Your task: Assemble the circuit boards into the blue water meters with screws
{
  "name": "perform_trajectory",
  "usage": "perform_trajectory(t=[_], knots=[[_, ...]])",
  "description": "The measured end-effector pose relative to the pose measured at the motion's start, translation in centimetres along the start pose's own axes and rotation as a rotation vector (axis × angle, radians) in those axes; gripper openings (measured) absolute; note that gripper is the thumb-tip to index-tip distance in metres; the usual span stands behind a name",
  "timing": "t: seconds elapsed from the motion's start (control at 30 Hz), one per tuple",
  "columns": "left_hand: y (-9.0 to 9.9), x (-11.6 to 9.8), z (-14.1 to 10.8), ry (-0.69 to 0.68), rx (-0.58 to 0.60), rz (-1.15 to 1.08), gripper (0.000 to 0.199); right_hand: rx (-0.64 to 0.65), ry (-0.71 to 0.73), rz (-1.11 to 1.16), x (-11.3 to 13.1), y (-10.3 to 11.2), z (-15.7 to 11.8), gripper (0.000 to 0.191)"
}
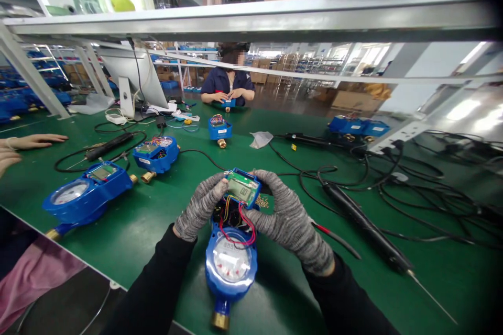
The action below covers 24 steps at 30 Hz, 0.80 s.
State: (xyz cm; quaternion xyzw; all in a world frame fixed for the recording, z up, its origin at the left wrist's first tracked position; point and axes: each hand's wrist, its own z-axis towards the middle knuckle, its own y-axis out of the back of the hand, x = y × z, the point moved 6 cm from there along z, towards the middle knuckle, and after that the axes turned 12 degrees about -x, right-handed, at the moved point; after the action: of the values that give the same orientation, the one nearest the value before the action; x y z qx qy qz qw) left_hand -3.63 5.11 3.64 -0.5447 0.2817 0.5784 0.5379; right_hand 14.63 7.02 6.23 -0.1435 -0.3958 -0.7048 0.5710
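A blue water meter (231,261) with a round clear dial lies on the green table in front of me, its brass end toward me. Above its open compartment, a green circuit board (242,188) with a small display is tilted up, joined by red and yellow wires. My left hand (202,207), in a grey knitted glove, grips the board's left edge. On the other side, my right hand (288,214), gloved alike, has its fingers closed round the board's right edge. Small brass screws (262,201) lie just behind my right hand.
Another blue meter (88,191) and an open one (156,154) stand at left, near a person's hands (35,141). A black electric screwdriver (367,227), red-handled tool (337,239) and cables lie at right. Across the table, a person (228,84) holds a meter. A shelf (251,23) spans above.
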Motion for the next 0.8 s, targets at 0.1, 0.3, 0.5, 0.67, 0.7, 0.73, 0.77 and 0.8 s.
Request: perform_trajectory(t=[0.1,0.3,0.5,0.67,0.7,0.73,0.77,0.8], knots=[[1.3,-2.1,-0.5,-0.308,-0.198,0.014,0.028,-0.107,-0.036,-0.052,-0.4,-0.1,-0.3,0.067],[-0.2,-5.8,-3.2,-0.66,0.175,0.469,0.054,-0.227,0.08,-0.255,1.2,0.1,-0.6,0.06],[-0.2,-5.6,-3.7,-0.655,0.166,0.688,0.072,-0.269,0.126,-0.37,2.4,0.4,-0.6,0.059],[0.1,-4.7,-3.6,-0.496,0.186,0.658,0.069,-0.279,0.127,-0.359,2.8,0.2,-0.7,0.055],[-0.1,-4.6,-3.7,-0.468,0.24,0.622,0.066,-0.283,0.132,-0.355,2.8,0.3,-0.7,0.055],[-0.3,-4.6,-3.8,-0.432,0.31,0.579,0.059,-0.287,0.137,-0.352,2.8,0.3,-0.7,0.055],[-0.5,-4.6,-3.9,-0.383,0.379,0.529,0.049,-0.29,0.139,-0.352,2.8,0.4,-0.8,0.056],[-0.4,-4.5,-4.0,-0.322,0.425,0.466,0.039,-0.288,0.14,-0.351,2.8,0.4,-0.8,0.058]])
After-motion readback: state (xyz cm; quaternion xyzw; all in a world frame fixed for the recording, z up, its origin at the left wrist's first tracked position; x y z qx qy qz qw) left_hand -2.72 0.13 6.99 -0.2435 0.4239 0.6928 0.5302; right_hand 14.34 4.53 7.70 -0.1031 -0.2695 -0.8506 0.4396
